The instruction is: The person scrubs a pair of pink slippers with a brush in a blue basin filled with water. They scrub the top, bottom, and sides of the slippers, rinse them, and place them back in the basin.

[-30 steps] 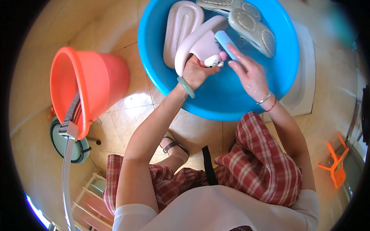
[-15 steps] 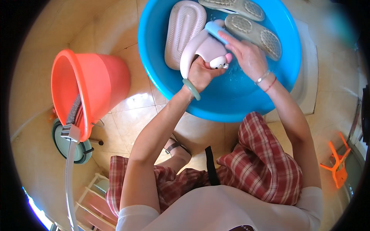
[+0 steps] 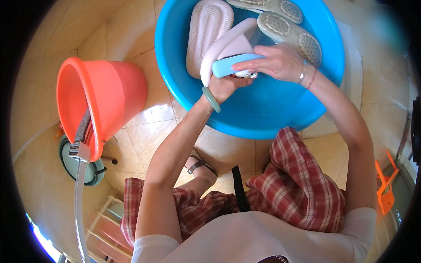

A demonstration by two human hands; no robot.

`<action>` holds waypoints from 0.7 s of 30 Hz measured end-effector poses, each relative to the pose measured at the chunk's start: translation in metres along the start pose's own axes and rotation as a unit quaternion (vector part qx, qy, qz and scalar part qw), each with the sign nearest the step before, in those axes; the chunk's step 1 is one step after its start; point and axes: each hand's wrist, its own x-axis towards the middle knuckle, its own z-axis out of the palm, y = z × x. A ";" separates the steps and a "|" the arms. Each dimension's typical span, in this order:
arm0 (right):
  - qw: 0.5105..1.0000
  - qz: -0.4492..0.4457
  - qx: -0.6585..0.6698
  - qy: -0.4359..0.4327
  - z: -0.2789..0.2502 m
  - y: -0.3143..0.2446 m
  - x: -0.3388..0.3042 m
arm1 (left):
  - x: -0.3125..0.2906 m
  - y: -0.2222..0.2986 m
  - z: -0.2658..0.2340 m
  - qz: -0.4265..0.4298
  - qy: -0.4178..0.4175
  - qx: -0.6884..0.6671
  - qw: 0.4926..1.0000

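Observation:
A pale pink slipper (image 3: 207,65) is tilted over the blue basin (image 3: 258,130), a small white cartoon head on its strap. My left hand (image 3: 222,87), with a green bangle at the wrist, grips it near that head; the brush partly hides the fingers. In my right hand (image 3: 284,63) is a light blue scrub brush (image 3: 226,65), laid across the slipper's strap. Its bristles are mostly out of sight. Beside these, a second pale pink slipper (image 3: 208,37) lies sole up, and two greyish shoes (image 3: 291,37) rest sole up at the basin's far right. Water stands in the basin.
On the left, an orange-red bucket (image 3: 120,92) lies tilted near a green round-topped stool (image 3: 94,175). A pole with a grey head (image 3: 80,151) leans at its rim. An orange plastic clip-like object (image 3: 386,195) is at the right. A pale wooden rack (image 3: 103,219) stands lower left.
The brush in my right hand has moved from the slipper's far end toward my left hand and turned more crosswise. The slipper has shifted slightly left.

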 end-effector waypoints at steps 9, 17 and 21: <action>0.998 0.011 0.010 -0.056 -0.031 0.033 -0.023 | 0.005 0.002 0.007 0.000 -0.016 -0.084 0.996; 0.999 -0.029 0.017 -0.042 -0.034 0.046 -0.013 | 0.001 0.004 0.005 -0.027 0.006 -0.124 0.992; 0.996 -0.046 0.016 -0.070 -0.027 0.022 0.008 | 0.006 0.003 0.005 0.011 -0.007 -0.071 0.997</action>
